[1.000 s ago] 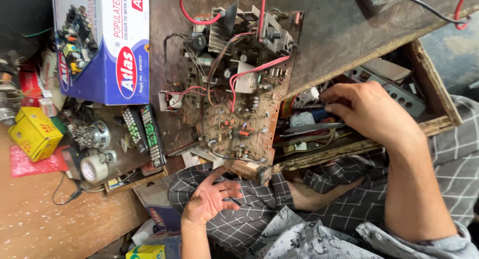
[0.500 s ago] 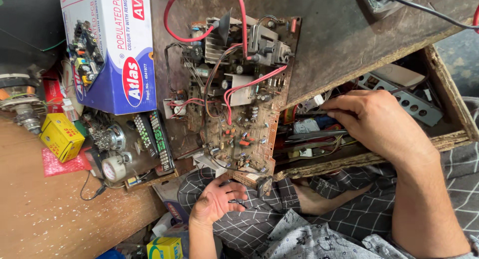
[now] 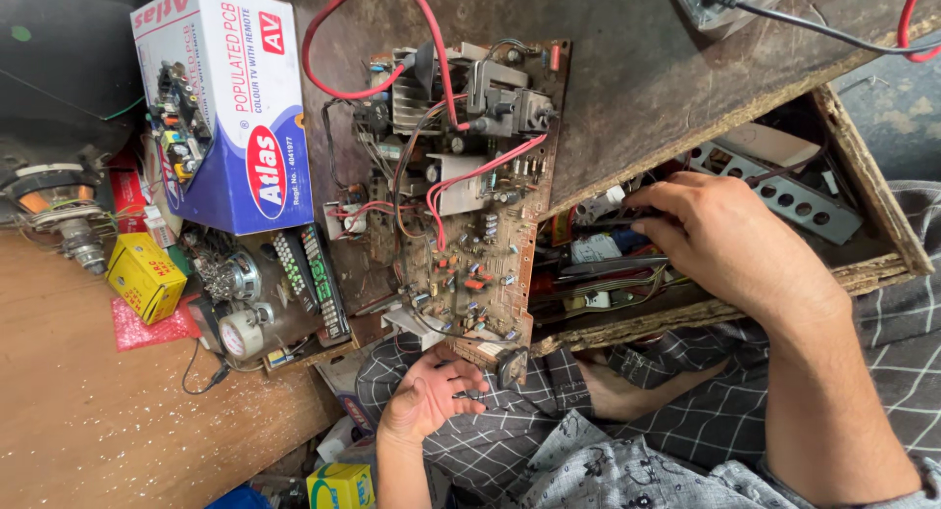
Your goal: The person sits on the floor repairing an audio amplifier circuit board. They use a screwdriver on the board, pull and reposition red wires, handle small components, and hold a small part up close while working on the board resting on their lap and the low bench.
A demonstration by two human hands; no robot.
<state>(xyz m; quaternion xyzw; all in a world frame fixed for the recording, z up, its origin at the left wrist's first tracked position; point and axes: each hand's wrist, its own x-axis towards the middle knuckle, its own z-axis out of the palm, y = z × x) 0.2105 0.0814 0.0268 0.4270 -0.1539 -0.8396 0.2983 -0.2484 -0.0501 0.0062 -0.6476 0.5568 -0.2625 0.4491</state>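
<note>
A brown circuit board (image 3: pixel 480 225) with red wires, a heat sink and a transformer lies on the dark worktop (image 3: pixel 637 88), its lower corner hanging over my lap. My left hand (image 3: pixel 429 396) rests on my checked cloth just below that corner, fingers loosely curled and apart, holding nothing. My right hand (image 3: pixel 730 244) reaches into an open wooden drawer (image 3: pixel 882 244) under the worktop. Its fingers are bent down among papers, small tools and a perforated metal bracket (image 3: pixel 784 181). Whether they grip anything is hidden.
A blue and white cardboard box (image 3: pixel 225 107) stands left of the board. Beside it are a small speaker (image 3: pixel 233 274), a green display strip (image 3: pixel 314 274), a yellow box (image 3: pixel 145 277) and a picture tube neck (image 3: pixel 59 210). A black cable (image 3: pixel 814 34) crosses the top right.
The view has shifted a little. My left hand's fingers have curled in closer to the board's lower corner. My right hand stays in the drawer, moved slightly toward its back.
</note>
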